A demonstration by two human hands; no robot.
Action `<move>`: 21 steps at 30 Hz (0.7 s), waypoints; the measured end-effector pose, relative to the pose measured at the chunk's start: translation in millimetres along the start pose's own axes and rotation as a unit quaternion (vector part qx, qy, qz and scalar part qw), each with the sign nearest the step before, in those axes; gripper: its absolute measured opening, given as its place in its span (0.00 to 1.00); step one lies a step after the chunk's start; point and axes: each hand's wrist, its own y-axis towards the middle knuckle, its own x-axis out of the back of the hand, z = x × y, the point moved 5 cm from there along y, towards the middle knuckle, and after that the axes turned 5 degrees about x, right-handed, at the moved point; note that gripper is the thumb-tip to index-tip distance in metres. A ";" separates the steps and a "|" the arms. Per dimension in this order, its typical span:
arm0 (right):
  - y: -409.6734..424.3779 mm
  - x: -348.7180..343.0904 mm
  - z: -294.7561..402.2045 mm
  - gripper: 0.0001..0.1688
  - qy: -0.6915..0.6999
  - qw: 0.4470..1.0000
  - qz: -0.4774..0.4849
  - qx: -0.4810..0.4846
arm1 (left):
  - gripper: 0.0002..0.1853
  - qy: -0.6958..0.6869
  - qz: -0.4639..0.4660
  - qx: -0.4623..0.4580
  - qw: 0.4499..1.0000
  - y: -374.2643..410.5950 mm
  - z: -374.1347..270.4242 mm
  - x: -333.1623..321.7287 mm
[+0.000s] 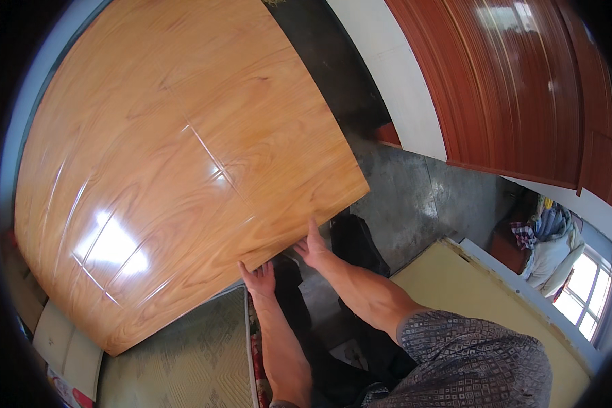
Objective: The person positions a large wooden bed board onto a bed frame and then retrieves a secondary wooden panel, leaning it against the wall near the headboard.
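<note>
A large glossy wood-grain panel (194, 153) spans the left and middle of the view, with window light reflected in it. Both hands are at its near edge. My left hand (259, 278) grips that edge, thumb on the top face and fingers reaching beneath. Farther right along the same edge, my right hand (312, 246) holds it in the same way, thumb on top, its fingers partly under the panel. The panel's near left part lies over or just above a patterned mattress (183, 352); whether it rests there I cannot tell.
Reddish-brown wooden cabinet doors (489, 92) with a white frame stand at the upper right. A pale yellow board (454, 285) lies to my right, near piled clothes (551, 250) and a window (584, 290). Grey floor (403, 188) shows between. Cardboard boxes (64, 336) are at lower left.
</note>
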 end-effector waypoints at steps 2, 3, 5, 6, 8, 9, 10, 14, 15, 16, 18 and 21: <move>6.6 -12.6 9.8 0.55 0.033 0.999 0.041 0.000 | 0.49 -0.056 -0.029 0.010 0.998 2.6 -3.0 -8.3; 12.9 -13.8 10.5 0.56 0.048 0.998 0.045 0.016 | 0.48 -0.053 -0.005 0.006 0.999 5.8 -3.2 -13.9; 29.6 -12.9 8.6 0.56 0.083 0.994 0.049 0.050 | 0.46 -0.042 0.042 0.002 0.998 15.5 -7.7 -22.6; 28.3 -15.4 7.6 0.56 0.082 0.995 0.042 0.048 | 0.47 -0.044 0.027 0.035 0.998 23.1 -10.2 -18.7; 23.9 -18.7 6.0 0.57 0.079 0.996 0.030 0.037 | 0.47 -0.023 0.054 0.025 0.998 34.0 -9.9 -12.3; 26.7 -16.9 7.5 0.57 0.077 0.996 0.025 0.032 | 0.47 -0.010 0.068 0.023 0.997 34.9 -6.7 -16.2; 28.4 -14.2 8.0 0.57 0.075 0.997 0.022 0.019 | 0.47 -0.003 0.060 0.015 0.998 34.7 -5.4 -17.2; 26.7 -14.3 7.6 0.58 0.068 0.998 0.008 0.011 | 0.48 0.002 0.005 -0.002 1.000 34.2 -7.6 -12.6; 25.7 -14.7 8.5 0.58 0.067 0.998 0.003 0.015 | 0.48 -0.003 -0.013 0.000 1.000 32.8 -6.0 -16.2; 24.3 -14.5 9.5 0.58 0.065 0.998 -0.003 0.018 | 0.48 0.007 -0.005 -0.008 1.000 29.8 -3.8 -20.6; 22.2 -14.1 11.3 0.58 0.063 0.998 -0.007 0.017 | 0.49 0.023 0.010 -0.025 0.999 24.8 -2.8 -22.4; 16.6 -17.2 14.1 0.57 0.057 0.998 0.007 0.006 | 0.48 -0.004 0.008 -0.010 1.000 30.1 -7.1 -17.7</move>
